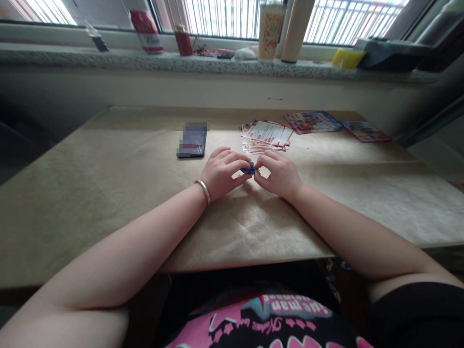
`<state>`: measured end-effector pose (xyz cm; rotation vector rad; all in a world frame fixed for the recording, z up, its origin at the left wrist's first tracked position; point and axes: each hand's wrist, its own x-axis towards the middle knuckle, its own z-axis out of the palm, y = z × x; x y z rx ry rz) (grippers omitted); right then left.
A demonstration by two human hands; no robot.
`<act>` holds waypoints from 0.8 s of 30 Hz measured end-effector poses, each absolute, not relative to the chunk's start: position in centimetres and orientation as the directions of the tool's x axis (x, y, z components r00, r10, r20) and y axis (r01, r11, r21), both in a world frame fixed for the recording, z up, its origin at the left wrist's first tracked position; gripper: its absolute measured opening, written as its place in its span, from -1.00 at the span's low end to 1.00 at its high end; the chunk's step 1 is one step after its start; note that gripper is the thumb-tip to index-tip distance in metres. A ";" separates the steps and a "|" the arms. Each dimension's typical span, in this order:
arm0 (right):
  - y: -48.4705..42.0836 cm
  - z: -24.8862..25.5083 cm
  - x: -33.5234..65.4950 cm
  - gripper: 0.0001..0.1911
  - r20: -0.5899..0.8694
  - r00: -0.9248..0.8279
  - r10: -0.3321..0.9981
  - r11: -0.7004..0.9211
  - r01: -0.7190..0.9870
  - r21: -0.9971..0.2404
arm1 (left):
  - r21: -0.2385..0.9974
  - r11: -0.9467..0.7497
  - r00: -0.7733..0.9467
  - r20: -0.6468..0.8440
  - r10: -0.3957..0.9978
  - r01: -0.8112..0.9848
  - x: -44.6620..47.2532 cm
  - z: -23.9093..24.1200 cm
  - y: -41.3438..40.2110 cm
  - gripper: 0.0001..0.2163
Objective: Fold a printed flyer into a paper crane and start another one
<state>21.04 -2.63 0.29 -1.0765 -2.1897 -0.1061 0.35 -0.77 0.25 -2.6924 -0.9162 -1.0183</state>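
My left hand [225,173], with a silver bangle [203,191] on its wrist, pinches a small blue object [248,168] between thumb and fingers. It is too small and too covered to name. My right hand [277,173] meets it from the other side, thumb and index finger closed on a thin dark piece at the object's right end. Both hands rest low over the table, close together. Just beyond them lies a fanned pile of printed cards [270,134], white with red borders. A dark phone [193,140] lies flat past my left hand.
Two more stacks of colourful cards [314,122] lie at the far right of the beige table [108,203]. Along the stone windowsill [203,62] stand a red can [146,31], a patterned cup [270,31], a tall tan cylinder [296,31] and a yellow item [348,58].
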 end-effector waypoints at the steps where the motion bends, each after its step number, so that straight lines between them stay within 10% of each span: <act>1: -2.6 0.3 21.1 -0.92 0.612 -0.419 0.671 0.652 0.726 -0.219 | 0.097 -0.814 0.592 0.637 0.493 0.573 0.4 0.3 -0.8 -0.88; 24: -2.1 0.0 21.4 -0.85 0.586 -0.453 0.672 0.696 0.657 -0.290 | 0.089 -0.798 0.576 0.644 0.503 0.596 0.3 0.3 -0.5 -0.85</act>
